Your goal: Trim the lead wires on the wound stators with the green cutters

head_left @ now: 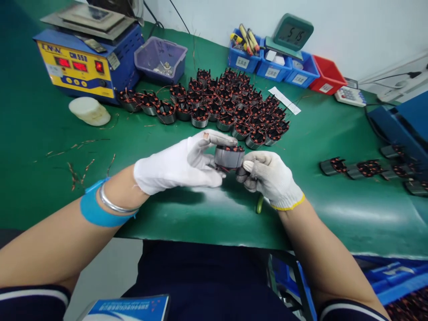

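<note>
Left hand (179,164) clasps a wound stator (229,157); right hand (271,174) pinches its right edge, over green table (194,225), white wall (354,26) far.

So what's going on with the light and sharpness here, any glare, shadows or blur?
In the head view, pale glare lies on the green tabletop, with soft shadows below the left hand and right hand; also in the head view, the dark parts at the lower right corner look smeared, while digits on the clock are readable.

Wires (226,169) under the stator (229,158), blurred
</note>
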{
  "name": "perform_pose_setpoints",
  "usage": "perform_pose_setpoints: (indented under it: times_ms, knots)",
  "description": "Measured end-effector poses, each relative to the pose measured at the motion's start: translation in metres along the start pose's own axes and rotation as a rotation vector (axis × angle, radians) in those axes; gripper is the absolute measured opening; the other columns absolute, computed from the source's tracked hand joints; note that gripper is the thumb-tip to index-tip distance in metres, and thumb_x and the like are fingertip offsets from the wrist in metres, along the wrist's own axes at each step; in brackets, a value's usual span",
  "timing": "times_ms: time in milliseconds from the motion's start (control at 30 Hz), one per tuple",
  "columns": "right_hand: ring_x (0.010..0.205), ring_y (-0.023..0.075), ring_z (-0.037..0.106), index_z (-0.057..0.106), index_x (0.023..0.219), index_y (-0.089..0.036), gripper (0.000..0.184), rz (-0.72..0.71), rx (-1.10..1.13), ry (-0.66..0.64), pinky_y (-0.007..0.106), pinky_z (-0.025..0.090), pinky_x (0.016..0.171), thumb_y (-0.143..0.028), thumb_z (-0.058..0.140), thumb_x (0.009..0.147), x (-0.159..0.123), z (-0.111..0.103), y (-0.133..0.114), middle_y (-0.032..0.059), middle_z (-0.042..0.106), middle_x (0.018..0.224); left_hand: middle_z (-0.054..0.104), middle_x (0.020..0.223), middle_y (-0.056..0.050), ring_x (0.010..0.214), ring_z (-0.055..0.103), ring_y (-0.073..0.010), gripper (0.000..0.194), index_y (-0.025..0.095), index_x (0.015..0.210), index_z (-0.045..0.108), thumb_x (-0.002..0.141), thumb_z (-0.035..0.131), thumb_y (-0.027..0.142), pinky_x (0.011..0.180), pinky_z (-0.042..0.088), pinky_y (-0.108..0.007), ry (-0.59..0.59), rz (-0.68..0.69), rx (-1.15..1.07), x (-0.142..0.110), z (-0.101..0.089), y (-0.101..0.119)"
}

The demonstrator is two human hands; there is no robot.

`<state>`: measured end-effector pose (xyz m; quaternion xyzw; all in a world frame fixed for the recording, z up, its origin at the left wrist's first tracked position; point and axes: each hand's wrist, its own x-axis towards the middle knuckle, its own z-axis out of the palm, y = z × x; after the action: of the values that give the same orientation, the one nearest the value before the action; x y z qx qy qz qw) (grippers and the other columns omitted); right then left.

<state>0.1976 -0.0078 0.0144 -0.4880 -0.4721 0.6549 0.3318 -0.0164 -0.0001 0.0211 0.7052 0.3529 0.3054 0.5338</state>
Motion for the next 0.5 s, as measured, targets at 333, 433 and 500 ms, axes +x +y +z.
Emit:
perform_pose_setpoints:
  times_ms: [333, 433, 500]
  knots:
    - [0.033, 0.0072, 0.046, 0.061, 0.067, -0.015, 0.019, -0.159, 0.108, -0.020, 0.016, 0.035, 0.030, -0.031, 0.072, 0.064, -0.007, 0.003, 0.002, -0.0015, 0.060, 0.051, 0.069, 0.111, -0.007, 0.085, 0.068, -0.0177, 0.031, 0.019, 0.064, 0.053, 0.084, 0.064, 0.040, 0.071, 0.056, -0.032, 0.610, 0.356, 0.121, -0.002, 0.023, -0.009]
    - [0.036, 0.0072, 0.048, 0.061, 0.066, -0.015, 0.017, -0.212, 0.033, 0.037, 0.016, 0.037, 0.032, -0.029, 0.071, 0.065, -0.009, 0.003, 0.000, -0.0009, 0.060, 0.053, 0.072, 0.089, -0.011, 0.059, 0.067, -0.0194, 0.061, 0.018, 0.081, 0.061, 0.084, 0.039, 0.075, 0.047, 0.053, -0.030, 0.172, -0.338, -0.301, 0.006, 0.017, -0.011]
    - [0.037, 0.0071, 0.048, 0.061, 0.066, -0.015, 0.016, -0.212, -0.016, 0.045, 0.016, 0.038, 0.033, -0.028, 0.070, 0.065, -0.009, 0.003, 0.000, -0.0011, 0.059, 0.052, 0.070, 0.073, -0.012, 0.047, 0.063, -0.0201, 0.067, 0.015, 0.084, 0.061, 0.081, 0.038, 0.078, 0.037, 0.047, -0.028, -0.188, -0.612, -0.452, 0.008, 0.012, -0.009]
